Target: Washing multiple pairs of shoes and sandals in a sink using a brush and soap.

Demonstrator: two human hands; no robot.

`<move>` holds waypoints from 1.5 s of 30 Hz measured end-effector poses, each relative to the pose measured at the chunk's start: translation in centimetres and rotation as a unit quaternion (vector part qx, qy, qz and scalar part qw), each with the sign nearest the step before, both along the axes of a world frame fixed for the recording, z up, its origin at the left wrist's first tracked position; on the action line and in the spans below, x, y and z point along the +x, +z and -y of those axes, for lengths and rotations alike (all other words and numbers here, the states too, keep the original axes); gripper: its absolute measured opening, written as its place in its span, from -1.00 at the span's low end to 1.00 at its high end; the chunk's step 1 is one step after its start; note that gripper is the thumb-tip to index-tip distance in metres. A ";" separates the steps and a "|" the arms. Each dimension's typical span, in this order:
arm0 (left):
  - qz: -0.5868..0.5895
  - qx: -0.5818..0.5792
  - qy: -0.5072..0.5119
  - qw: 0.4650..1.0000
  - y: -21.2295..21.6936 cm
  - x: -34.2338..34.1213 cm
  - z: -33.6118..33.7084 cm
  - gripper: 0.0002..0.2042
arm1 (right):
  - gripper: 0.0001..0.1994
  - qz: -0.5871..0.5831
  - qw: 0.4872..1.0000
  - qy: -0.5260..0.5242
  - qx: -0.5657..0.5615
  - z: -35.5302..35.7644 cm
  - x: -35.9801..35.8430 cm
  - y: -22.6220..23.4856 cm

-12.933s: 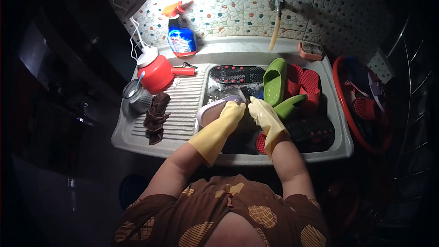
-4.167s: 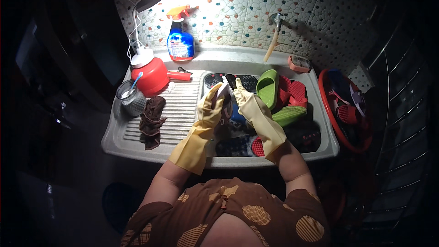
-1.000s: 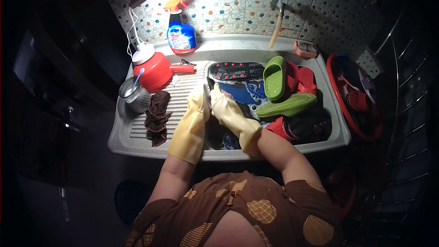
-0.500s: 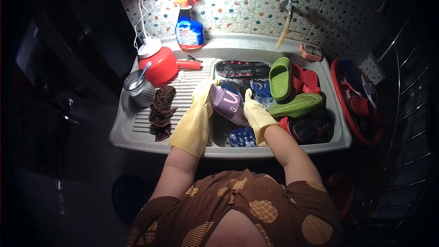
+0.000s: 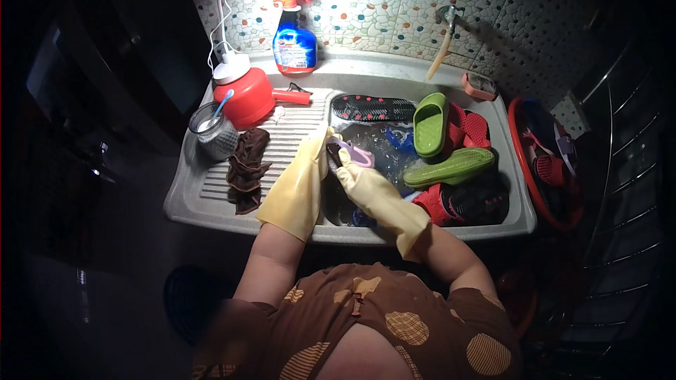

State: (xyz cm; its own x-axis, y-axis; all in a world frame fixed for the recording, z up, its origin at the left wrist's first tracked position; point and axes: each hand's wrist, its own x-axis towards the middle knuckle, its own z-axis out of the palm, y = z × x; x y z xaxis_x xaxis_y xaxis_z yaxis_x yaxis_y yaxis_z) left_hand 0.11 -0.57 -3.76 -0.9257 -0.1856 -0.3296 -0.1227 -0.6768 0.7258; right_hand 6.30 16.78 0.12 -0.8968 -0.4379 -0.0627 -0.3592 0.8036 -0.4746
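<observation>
Both my hands wear long yellow rubber gloves and meet over the water-filled sink basin (image 5: pixel 517 183). My left hand (image 5: pixel 320 149) is closed on a purple slipper (image 5: pixel 362 157), which is tilted and mostly covered by the gloves. Across it lies my right hand (image 5: pixel 358 179), fingers closed against a dark thing (image 5: pixel 333 153) between the gloves; its kind cannot be made out. To the right in the basin are a green slipper (image 5: pixel 429 127), a second green slipper (image 5: pixel 451 167) and red-and-black footwear (image 5: pixel 475 200). A black sole with red dots (image 5: pixel 373 108) rests at the back.
On the ribbed drainboard (image 5: pixel 296 109) stand a red long-handled dipper (image 5: pixel 243 98), a glass jar (image 5: pixel 215 137) and a crumpled brown cloth (image 5: pixel 248 169). Behind are a blue spray bottle (image 5: pixel 294 46) and a tap with hose (image 5: pixel 443 46). A red tub (image 5: pixel 524 162) of footwear stands right.
The purple slipper has turned, so its broad upper no longer faces me. My right hand has moved left across it, close to my left hand. The view has shifted slightly.
</observation>
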 end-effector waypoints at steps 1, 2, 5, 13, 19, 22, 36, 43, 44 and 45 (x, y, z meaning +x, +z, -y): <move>0.027 -0.045 0.007 0.999 0.0 0.0 -0.1 -0.73 | -0.46 -0.008 0.997 0.029 -0.064 0.9 -0.4 -0.9; 0.061 -0.106 0.011 0.992 0.0 0.0 -0.2 -0.72 | -0.47 0.029 0.997 0.048 -0.060 1.2 -1.1 -1.6; 0.146 -0.271 -0.007 0.951 0.2 0.3 -1.0 -0.71 | -0.46 0.138 0.973 -0.043 -0.178 1.2 -3.3 -2.1; -0.011 -0.284 -0.062 0.957 4.0 2.4 -3.4 -0.74 | -0.62 0.289 0.844 -0.179 -0.415 -1.4 -6.2 1.7; -0.193 -0.322 -0.025 0.927 7.1 4.1 -3.7 -0.62 | -0.48 0.237 0.832 -0.167 -0.472 -4.2 -8.1 0.8; -0.160 -0.376 -0.071 0.910 7.4 5.2 -3.7 -0.56 | -0.46 0.273 0.842 -0.213 -0.414 -4.5 -7.4 0.1; 0.117 -0.483 -0.120 0.859 8.1 6.4 -4.8 -0.80 | -0.51 0.236 0.894 -0.197 -0.326 -4.4 -6.0 0.6; -0.102 -0.516 -0.110 0.843 9.5 6.6 -2.7 -0.61 | -0.61 0.270 0.840 -0.157 -0.443 -5.5 -7.0 -0.8; -0.101 -0.581 -0.130 0.797 9.2 6.7 -2.5 -0.56 | -0.61 0.269 0.841 -0.155 -0.443 -5.5 -7.0 -1.3; -0.120 -0.581 -0.130 0.795 8.9 6.7 -2.4 -0.56 | -0.62 0.265 0.869 -0.165 -0.384 -5.4 -7.1 -1.8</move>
